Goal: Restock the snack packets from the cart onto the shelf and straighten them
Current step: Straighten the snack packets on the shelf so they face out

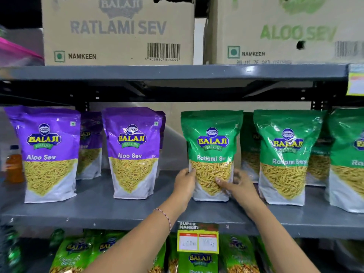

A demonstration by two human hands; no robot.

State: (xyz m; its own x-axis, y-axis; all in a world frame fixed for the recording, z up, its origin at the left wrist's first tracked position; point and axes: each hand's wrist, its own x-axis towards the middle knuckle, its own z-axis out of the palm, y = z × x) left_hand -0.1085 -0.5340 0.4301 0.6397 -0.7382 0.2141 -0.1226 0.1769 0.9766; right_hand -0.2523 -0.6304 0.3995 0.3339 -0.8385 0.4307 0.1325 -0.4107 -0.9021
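A head-worn camera looked at a grey metal shelf (102, 209) stocked with standing snack pouches. Both of the person's bare hands reached to one green Ratlami Sev pouch (211, 154), which stood upright on the shelf board just right of centre. The left hand (185, 184) gripped the pouch's lower left edge, thumb on the front and fingers curled behind. The right hand (239, 187) lay against the lower right side, fingers loosely spread, two fingertips pressing the clear window; whether it actually clasped the pouch could not be told. A thin beaded bracelet (164, 214) circled the left wrist.

In the front row, three green Ratlami Sev pouches were visible: the held one, a second (283, 160) to its right, and a third (348, 160) cut off by the frame's right edge. At least two more green pouches stood behind them, partly hidden. To the left stood two purple Aloo Sev pouches (49, 154) in front, with two more purple ones partly hidden behind them.

An orange-filled bottle (14, 164) stood at the far left. Above, two cardboard cartons rested on the upper shelf, one marked Ratlami Sev (118, 30) and one Aloo Sev (285, 32). A yellow price tag (198, 240) hung from the shelf's front edge, with several green packets blurred below.
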